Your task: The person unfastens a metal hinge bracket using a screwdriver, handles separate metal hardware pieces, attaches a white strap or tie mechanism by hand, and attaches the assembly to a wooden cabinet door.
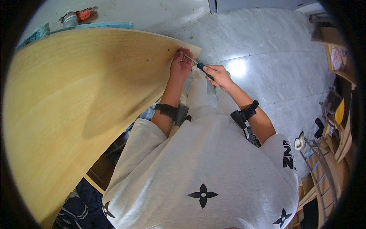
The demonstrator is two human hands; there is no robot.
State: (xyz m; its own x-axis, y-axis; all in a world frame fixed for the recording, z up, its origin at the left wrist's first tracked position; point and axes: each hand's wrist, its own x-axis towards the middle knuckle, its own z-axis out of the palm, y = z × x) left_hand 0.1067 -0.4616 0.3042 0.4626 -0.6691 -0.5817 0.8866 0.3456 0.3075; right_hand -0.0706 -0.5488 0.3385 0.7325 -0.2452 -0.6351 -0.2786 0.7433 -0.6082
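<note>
My right hand (pixel 218 76) grips the dark green handle of a screwdriver (pixel 201 67), its metal shaft slanting up and left. Around the far end of that shaft is my left hand (pixel 181 65), palm turned up and fingers partly curled, beside the end of a large light-wood panel (pixel 114 77). The screwdriver's tip lies at the left fingers; whether they pinch it or a small part cannot be made out. Small dark holes or fittings (pixel 168 49) show in the panel near the left hand.
Grey marbled floor tiles (pixel 251 51) lie ahead and to the right. A wall with a broken hole and a pipe (pixel 70 20) stands beyond the panel. Dark clothes (pixel 81 203) are under the panel at lower left. A metal rack (pixel 323 163) and wooden shelving (pixel 341 143) line the right side.
</note>
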